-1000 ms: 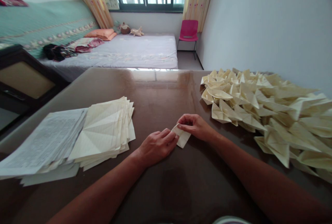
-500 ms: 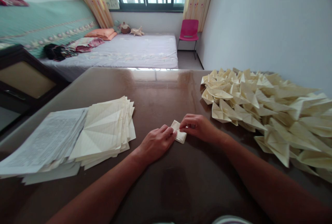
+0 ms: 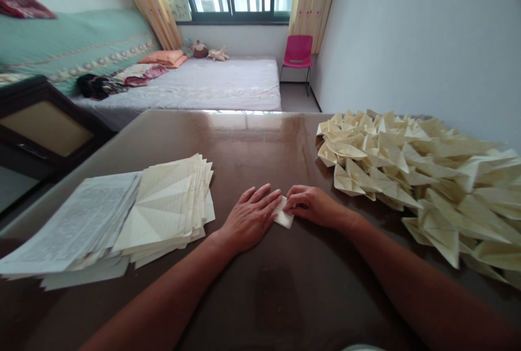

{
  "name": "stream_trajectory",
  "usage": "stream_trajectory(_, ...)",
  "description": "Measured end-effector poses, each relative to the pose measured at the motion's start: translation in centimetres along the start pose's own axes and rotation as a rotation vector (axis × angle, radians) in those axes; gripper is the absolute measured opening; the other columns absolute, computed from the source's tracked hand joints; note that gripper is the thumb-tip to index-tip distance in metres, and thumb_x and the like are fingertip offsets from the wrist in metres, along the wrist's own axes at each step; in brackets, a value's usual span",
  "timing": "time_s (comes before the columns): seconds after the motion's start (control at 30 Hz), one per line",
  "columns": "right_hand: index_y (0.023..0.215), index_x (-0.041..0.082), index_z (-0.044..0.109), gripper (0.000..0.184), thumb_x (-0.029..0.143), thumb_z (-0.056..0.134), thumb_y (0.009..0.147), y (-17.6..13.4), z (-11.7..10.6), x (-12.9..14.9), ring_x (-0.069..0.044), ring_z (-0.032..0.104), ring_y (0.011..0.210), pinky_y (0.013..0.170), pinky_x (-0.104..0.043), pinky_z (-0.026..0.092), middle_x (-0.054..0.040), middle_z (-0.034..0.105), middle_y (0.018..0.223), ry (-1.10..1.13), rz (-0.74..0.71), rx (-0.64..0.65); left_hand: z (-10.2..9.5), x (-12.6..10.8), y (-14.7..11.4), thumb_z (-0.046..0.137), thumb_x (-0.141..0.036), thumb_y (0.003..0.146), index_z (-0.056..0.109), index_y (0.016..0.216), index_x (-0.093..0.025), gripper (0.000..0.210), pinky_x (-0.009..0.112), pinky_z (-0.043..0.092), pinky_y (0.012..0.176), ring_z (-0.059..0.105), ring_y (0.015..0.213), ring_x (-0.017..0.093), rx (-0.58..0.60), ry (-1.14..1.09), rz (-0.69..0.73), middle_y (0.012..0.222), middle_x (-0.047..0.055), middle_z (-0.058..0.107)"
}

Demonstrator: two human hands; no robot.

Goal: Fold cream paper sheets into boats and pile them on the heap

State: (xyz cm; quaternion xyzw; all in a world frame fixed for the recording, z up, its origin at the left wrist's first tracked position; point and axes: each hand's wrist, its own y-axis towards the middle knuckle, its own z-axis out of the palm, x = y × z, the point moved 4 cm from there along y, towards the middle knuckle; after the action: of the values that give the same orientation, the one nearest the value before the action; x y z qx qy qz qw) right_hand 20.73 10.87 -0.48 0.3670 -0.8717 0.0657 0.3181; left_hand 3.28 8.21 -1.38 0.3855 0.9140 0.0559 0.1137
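A small folded piece of cream paper (image 3: 284,219) lies on the glossy brown table (image 3: 260,150), in front of me. My left hand (image 3: 253,214) rests flat with its fingers stretched out, covering the left part of the paper. From the right, my right hand (image 3: 308,203) has its fingers curled and pinched together at the paper's right edge. The fingertips hide part of the fold. To the left lies a stack of creased cream sheets (image 3: 166,193), and a heap of folded paper shapes (image 3: 391,161) spreads over the right side.
A pile of printed white sheets (image 3: 77,221) lies beside the cream stack, at the far left. Beyond the table are a bed (image 3: 236,82), a pink chair (image 3: 298,52) and a window. A dark cabinet (image 3: 44,128) stands at the left.
My left hand has flattened, its fingers straightening and spreading over the folded paper. The right hand stays pinched at the paper's right side. The camera view has tilted slightly upward.
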Motion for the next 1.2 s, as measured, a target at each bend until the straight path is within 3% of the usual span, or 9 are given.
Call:
stream_trajectory(0.33, 0.086, 0.023, 0.067, 0.017, 0.035, 0.056, 0.09, -0.2, 0.2, 2.0, -0.016, 0.058, 0.086, 0.078, -0.026, 0.043, -0.0027, 0.065, 0.089, -0.1, -0.01, -0.044, 0.3, 0.1, -0.6, 0.034, -0.035, 0.098, 0.035, 0.143, -0.03, 0.045, 0.046, 0.021, 0.113, 0.024, 0.141, 0.022, 0.039, -0.018, -0.05, 0.148, 0.0, 0.039)
stream_trajectory(0.53, 0.083, 0.021, 0.065, 0.014, 0.032, 0.058, 0.088, 0.1, 1.4, 1.7, -0.015, 0.058, 0.081, 0.073, -0.024, 0.042, -0.0014, 0.063, 0.085, -0.084, 0.019, -0.013, -0.2, 0.3, -0.8, 0.041, -0.032, 0.096, 0.044, 0.137, -0.03, 0.041, 0.046, 0.03, 0.11, 0.033, 0.136, 0.022, -0.049, -0.039, -0.038, 0.143, 0.0, 0.047)
stream_trajectory(0.67, 0.089, 0.021, 0.065, 0.01, 0.029, 0.062, 0.084, 0.0, 1.6, 1.2, -0.013, 0.058, 0.075, 0.069, -0.022, 0.042, -0.0009, 0.061, 0.09, -0.044, 0.071, -0.052, -0.6, 0.3, -1.0, 0.049, -0.029, 0.094, 0.062, 0.117, -0.025, 0.026, 0.037, 0.044, 0.099, 0.051, 0.116, 0.02, -0.168, -0.096, 0.02, 0.118, 0.002, 0.064)
stream_trajectory(0.8, 0.102, 0.023, 0.065, 0.019, 0.029, 0.061, 0.085, -0.1, 1.9, 1.1, -0.012, 0.059, 0.077, 0.072, -0.022, 0.044, -0.0023, 0.059, 0.103, -0.018, 0.089, -0.102, -0.7, -0.1, -1.2, 0.048, -0.024, 0.094, 0.067, 0.095, -0.024, 0.019, 0.032, 0.051, 0.087, 0.059, 0.1, 0.017, -0.2, -0.1, 0.094, 0.1, -0.001, 0.069)
stream_trajectory(0.9, 0.1, 0.024, 0.067, 0.017, 0.029, 0.057, 0.087, -0.1, 2.1, 1.0, -0.014, 0.06, 0.087, 0.08, -0.024, 0.044, -0.0029, 0.06, 0.102, -0.027, 0.064, -0.11, -0.6, -0.5, -1.5, 0.052, -0.023, 0.092, 0.065, 0.102, -0.024, 0.016, 0.033, 0.052, 0.088, 0.06, 0.101, 0.018, -0.211, -0.077, 0.098, 0.103, -0.002, 0.069)
stream_trajectory(1.0, 0.099, 0.024, 0.068, 0.016, 0.028, 0.059, 0.086, 0.1, 2.2, 0.9, -0.014, 0.06, 0.085, 0.079, -0.023, 0.044, -0.0025, 0.06, 0.102, -0.015, 0.063, -0.12, -0.7, -1.1, -1.6, 0.053, -0.022, 0.092, 0.062, 0.108, -0.022, 0.019, 0.034, 0.053, 0.09, 0.06, 0.103, 0.019, -0.216, -0.042, 0.095, 0.107, -0.001, 0.068)
stream_trajectory(1.2, 0.099, 0.023, 0.065, 0.016, 0.024, 0.059, 0.084, 0.0, 2.1, 0.8, -0.013, 0.059, 0.082, 0.076, -0.022, 0.043, -0.0019, 0.059, 0.101, 0.006, 0.066, -0.151, -1.0, -1.3, -1.4, 0.049, -0.027, 0.094, 0.064, 0.098, -0.021, 0.017, 0.027, 0.054, 0.081, 0.063, 0.09, 0.015, -0.21, -0.028, 0.083, 0.097, 0.0, 0.066)
